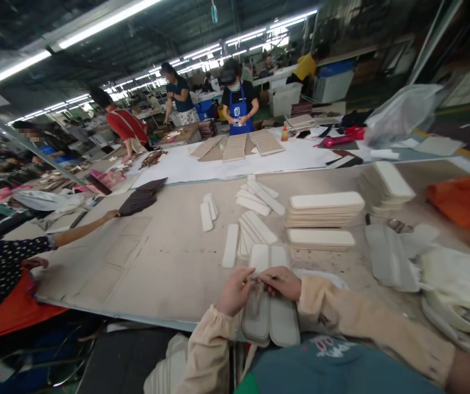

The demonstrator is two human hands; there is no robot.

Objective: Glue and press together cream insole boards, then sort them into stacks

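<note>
- Left grip (235, 290) and right grip (280, 282) meet above two pale panels (256, 323), fingers drawn in narrow; blur makes it impossible to tell what, if anything, they hold.
- One broad tan table (169, 273) spreads beneath, the panels side by side at its near edge, their middles partly covered by the grips.
- One white bag (460, 279) and one orange cloth (464, 200) crowd the right side.
- One dark brown stack (142, 198) lies at left, beside a co-worker's outstretched hand (112, 214).
- Three pale stacks (325, 213) stand beyond the right grip.
- Roughly a dozen loose pale strips (230, 245) lie past the panels, overlapping too much for an exact count.
- One small bottle (284, 134) stands across the way.
</note>
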